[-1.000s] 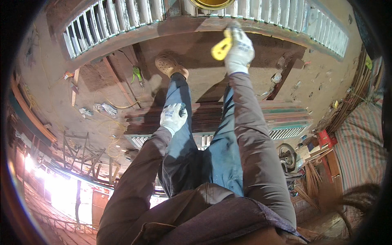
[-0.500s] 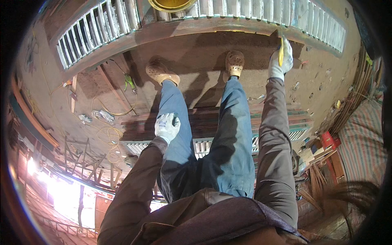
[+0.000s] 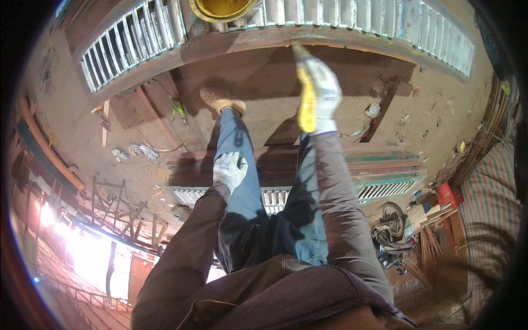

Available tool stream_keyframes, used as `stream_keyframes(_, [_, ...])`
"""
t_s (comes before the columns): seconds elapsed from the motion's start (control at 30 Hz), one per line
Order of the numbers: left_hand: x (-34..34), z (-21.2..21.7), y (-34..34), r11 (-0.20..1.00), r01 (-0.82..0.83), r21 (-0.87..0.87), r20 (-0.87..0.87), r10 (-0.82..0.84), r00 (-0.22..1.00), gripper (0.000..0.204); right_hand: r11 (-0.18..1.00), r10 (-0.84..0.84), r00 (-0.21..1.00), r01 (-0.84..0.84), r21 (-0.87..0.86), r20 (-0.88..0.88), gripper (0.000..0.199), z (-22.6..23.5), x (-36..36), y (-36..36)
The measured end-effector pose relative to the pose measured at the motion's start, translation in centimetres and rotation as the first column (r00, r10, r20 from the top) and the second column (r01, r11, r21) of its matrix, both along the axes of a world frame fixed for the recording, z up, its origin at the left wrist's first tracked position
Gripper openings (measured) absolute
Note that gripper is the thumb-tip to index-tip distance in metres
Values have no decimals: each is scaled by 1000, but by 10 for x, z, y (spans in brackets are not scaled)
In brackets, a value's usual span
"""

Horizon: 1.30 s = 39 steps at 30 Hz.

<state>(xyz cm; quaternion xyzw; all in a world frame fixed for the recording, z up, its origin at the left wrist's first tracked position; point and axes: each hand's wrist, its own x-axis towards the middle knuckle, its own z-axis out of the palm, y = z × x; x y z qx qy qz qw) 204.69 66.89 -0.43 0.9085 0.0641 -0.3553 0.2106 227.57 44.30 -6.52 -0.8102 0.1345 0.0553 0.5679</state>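
Observation:
My right hand (image 3: 323,99), in a white glove with a blue cuff, grips a yellow-handled tool (image 3: 307,104). The tool's greyish tip is smeared by motion and points at the near edge of a brown wooden frame with pale slats (image 3: 330,34); whether it touches is unclear. My left hand (image 3: 230,171), gloved in white too, rests with curled fingers on my left leg. A dark patch shows between its thumb and fingers, too small to name. A round can (image 3: 224,17) with mustard-coloured contents stands on the slatted frame.
One tan clog (image 3: 220,98) shows below the frame; my right arm covers the other foot. Stacked boards (image 3: 379,162) and a slatted panel (image 3: 388,190) lie behind my legs. A green tool with a hose (image 3: 177,109) and loose gloves (image 3: 144,151) lie left, a motorbike (image 3: 389,223) right.
My right hand has swung left along the frame's near edge with the yellow-handled tool. My left hand stays on my leg, turned slightly. The view has shifted a little.

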Motion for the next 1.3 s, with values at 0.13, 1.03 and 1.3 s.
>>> stream_keyframes(0.13, [-3, -1, 4, 999, -22, -49, 21, 23, 1000, 13, 532, 670, 714, -272, -802, 203, 41, -6, 63, -72])
stream_keyframes(1.03, [6, -2, 19, 999, 49, 12, -183, -46, 982, 25, 430, 328, 943, -201, -880, -55, 42, -38, 54, -84])
stream_keyframes(1.3, [0, -2, 27, 998, -32, -45, -93, 28, 995, 17, 417, 311, 947, -210, -884, -78, 41, -36, 48, -58])
